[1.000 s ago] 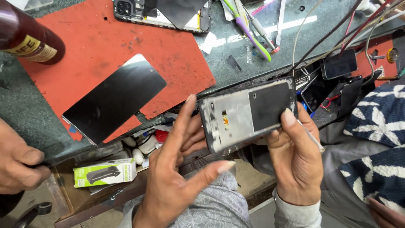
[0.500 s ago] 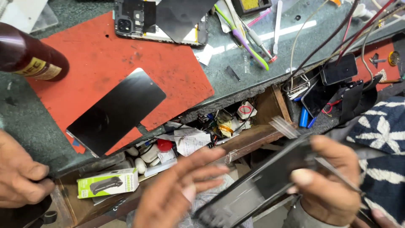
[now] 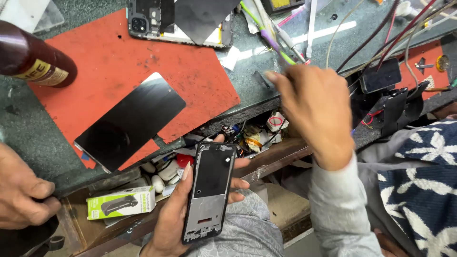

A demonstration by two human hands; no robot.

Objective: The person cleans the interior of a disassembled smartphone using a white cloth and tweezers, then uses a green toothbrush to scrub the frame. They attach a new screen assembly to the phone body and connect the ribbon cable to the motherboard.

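My left hand (image 3: pixel 169 223) grips a black phone frame (image 3: pixel 209 190) upright over my lap, thumb on its left edge and fingers behind it. My right hand (image 3: pixel 314 114) is off the frame and stretched up over the bench edge. Its blurred fingertips are close to a small dark strip (image 3: pixel 261 78) on the grey bench top. Whether it holds anything is hidden. A black screen panel (image 3: pixel 131 121) lies on the red mat (image 3: pixel 109 62).
An opened phone (image 3: pixel 176 21) lies at the mat's top edge and a brown bottle (image 3: pixel 33 57) at far left. The open drawer (image 3: pixel 247 135) holds small parts and a green-and-white box (image 3: pixel 121 202). Another person's hand (image 3: pixel 21 190) rests lower left. Cables (image 3: pixel 381 38) and tools crowd the upper right.
My right hand let go of the phone frame and rose to the bench top. My left hand turned the frame from sideways to upright and now holds it alone.
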